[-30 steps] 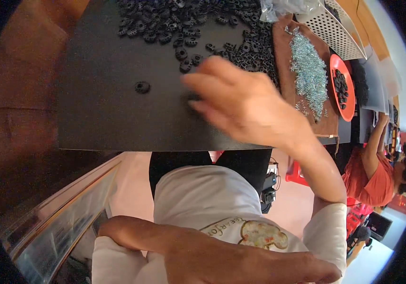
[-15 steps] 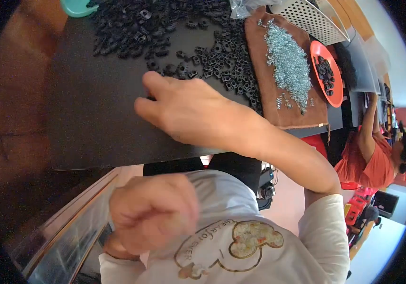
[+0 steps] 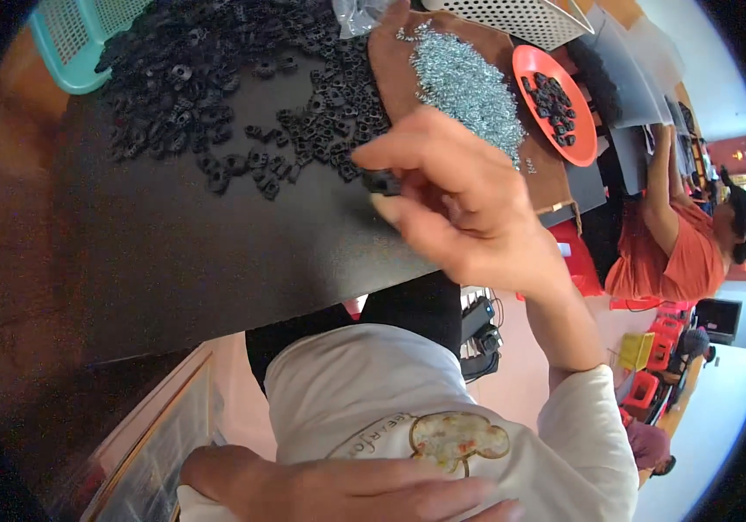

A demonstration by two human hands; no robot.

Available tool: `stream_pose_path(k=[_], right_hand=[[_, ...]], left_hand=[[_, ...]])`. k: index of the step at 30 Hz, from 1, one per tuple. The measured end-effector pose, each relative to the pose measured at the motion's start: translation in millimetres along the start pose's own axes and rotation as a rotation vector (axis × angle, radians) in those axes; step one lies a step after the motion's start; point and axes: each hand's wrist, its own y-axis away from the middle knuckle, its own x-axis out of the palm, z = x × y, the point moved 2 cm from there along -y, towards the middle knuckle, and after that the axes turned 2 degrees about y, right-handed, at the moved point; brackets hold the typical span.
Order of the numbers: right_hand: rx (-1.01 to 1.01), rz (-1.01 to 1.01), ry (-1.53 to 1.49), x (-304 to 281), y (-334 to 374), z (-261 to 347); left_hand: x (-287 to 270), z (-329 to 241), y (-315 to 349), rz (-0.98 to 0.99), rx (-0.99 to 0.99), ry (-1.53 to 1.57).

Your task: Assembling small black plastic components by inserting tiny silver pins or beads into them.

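Between thumb and forefinger, my right hand [image 3: 477, 200] pinches a small black plastic part [image 3: 381, 182] above the table's near side. My left hand [image 3: 347, 485] lies across the front of my shirt with its fingers stretched out and nothing visible in it. A large heap of black plastic parts [image 3: 173, 83] covers the far left of the dark table, and smaller black pieces [image 3: 325, 122] spread to its right. Beyond my right hand, many small metal springs [image 3: 464, 83] are piled on a brown cloth [image 3: 551, 190]. An orange-red plate [image 3: 583, 143] beside them holds several black parts.
A teal plastic basket [image 3: 86, 74] stands at the far left. At the back are a clear plastic bag [image 3: 360, 16] and a perforated light-coloured bin [image 3: 529, 24]. The table's front edge [image 3: 260, 337] runs before my lap. A person in a red top [image 3: 664, 257] works at the right.
My right hand has risen off the table and moved right, now showing a black part in its fingertips. My left hand has dropped and its curled fingers have straightened. The whole view has shifted.
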Motion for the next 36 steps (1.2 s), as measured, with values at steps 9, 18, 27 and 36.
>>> stream_pose_path(k=[9, 18, 27, 36], right_hand=[[0.133, -0.022, -0.193, -18.2, 26.3, -7.4], [0.262, -0.079, -0.404, -14.4, 44.3, -4.8], [-0.065, -0.101, -0.221, -6.2, 39.2, -3.3], [-0.164, -0.24, -0.097, 8.6, 44.9, -7.9]], left_hand=[[13.4, 17.1, -8.4, 0.045, 0.024, 0.026], [-0.6, 100.6, 29.9, -0.398, -0.486, -0.137], [19.5, 127.3, 22.7, -0.435, -0.651, 0.363], [23.4, 140.5, 26.2, -0.559, -0.5, 0.5]])
